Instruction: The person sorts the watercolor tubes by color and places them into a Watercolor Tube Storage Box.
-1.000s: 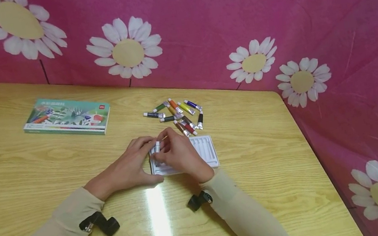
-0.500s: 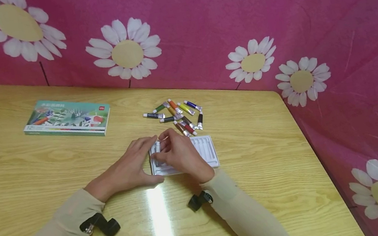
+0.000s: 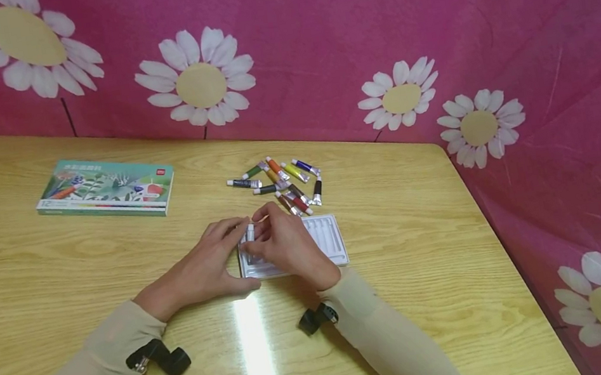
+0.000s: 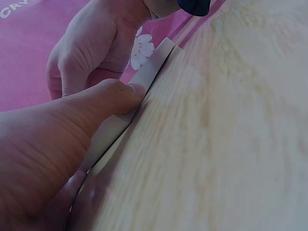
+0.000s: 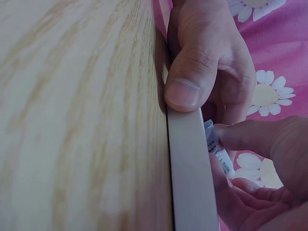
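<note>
A white plastic paint tray (image 3: 331,239) with narrow slots lies in front of me in the head view. My left hand (image 3: 199,269) holds its left end, the thumb along the near edge and the fingers at the far one. In the right wrist view that thumb (image 5: 190,82) presses the tray's side wall (image 5: 190,163). My right hand (image 3: 291,243) reaches over the tray and pinches a small white-capped paint tube (image 3: 251,234) at the leftmost slots. The tube (image 5: 219,150) shows pale, with dark lettering, between thumb and fingers. My right hand covers the tray's middle.
Several coloured paint tubes (image 3: 297,193) lie in a loose heap just beyond the tray. A flat green illustrated box (image 3: 104,188) rests at the back left of the wooden table (image 3: 413,248). A pink flowered cloth (image 3: 302,33) hangs behind the table and along its right side.
</note>
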Tool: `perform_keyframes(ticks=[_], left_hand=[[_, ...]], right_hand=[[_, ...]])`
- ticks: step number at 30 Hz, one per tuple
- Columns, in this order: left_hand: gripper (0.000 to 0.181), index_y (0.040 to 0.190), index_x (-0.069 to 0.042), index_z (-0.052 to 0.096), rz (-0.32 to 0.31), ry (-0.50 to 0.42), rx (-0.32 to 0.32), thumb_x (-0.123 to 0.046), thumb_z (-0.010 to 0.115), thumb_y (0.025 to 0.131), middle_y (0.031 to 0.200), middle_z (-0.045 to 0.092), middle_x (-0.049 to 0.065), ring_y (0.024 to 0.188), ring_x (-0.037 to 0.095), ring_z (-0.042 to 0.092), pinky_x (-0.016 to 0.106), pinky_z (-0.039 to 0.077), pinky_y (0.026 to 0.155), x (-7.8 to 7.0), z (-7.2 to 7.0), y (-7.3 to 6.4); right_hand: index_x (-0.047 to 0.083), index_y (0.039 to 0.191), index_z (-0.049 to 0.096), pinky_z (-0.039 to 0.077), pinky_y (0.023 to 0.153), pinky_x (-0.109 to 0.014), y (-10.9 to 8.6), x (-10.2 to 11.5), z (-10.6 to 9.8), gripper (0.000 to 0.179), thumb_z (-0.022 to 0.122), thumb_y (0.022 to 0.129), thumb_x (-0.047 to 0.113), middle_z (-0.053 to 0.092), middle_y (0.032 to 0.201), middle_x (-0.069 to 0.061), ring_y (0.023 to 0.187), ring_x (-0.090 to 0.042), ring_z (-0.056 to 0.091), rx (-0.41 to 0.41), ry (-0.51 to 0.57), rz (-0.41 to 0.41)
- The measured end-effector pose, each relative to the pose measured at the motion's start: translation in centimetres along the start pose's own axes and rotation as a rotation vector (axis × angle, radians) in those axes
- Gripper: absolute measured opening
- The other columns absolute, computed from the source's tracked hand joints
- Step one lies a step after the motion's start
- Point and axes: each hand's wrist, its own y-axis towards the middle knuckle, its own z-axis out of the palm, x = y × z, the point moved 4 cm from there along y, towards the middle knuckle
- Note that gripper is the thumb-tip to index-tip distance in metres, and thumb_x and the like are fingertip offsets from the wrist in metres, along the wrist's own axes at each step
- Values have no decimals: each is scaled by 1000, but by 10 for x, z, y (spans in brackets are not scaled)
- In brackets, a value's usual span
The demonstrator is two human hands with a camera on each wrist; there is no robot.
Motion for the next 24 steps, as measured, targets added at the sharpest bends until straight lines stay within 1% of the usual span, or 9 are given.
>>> perform_keyframes(ticks=[2, 5, 9, 18, 24], left_hand=[[115, 165, -4, 22, -4, -6, 1, -50, 84, 80, 166, 31, 18, 154, 37, 29, 58, 36, 124, 0, 0, 0], [117, 166, -9, 18, -7, -22, 0, -50, 85, 79, 166, 32, 17, 153, 36, 30, 59, 36, 124, 1, 1, -1], [115, 167, -14, 19, 1, -30, -4, -49, 85, 80, 165, 33, 16, 152, 35, 31, 59, 38, 123, 1, 1, -1], [113, 165, -8, 22, -2, -10, 2, -50, 84, 80, 166, 31, 17, 153, 36, 29, 58, 37, 124, -1, 0, -1], [113, 165, -7, 22, -10, -7, 9, -50, 84, 80, 167, 30, 17, 154, 36, 29, 58, 37, 124, -1, -1, -1]], right_hand=[[11, 122, 57, 54, 70, -21, 0, 0, 0, 47, 84, 87, 25, 72, 98, -2, 83, -11, 65, 2, 6, 3], [11, 123, 57, 54, 70, -21, 0, -1, 0, 48, 84, 87, 26, 73, 98, -2, 82, -11, 65, 3, 9, 5], [11, 123, 57, 54, 70, -21, 0, -1, 0, 48, 84, 87, 26, 73, 98, -1, 83, -10, 65, 0, 0, -2], [11, 124, 56, 56, 71, -21, 0, 0, -1, 47, 84, 87, 23, 76, 99, -2, 83, -10, 68, -4, 9, -17], [11, 124, 56, 56, 72, -21, -1, 1, -1, 47, 83, 88, 22, 76, 101, -3, 86, -10, 70, -3, 6, -17]])
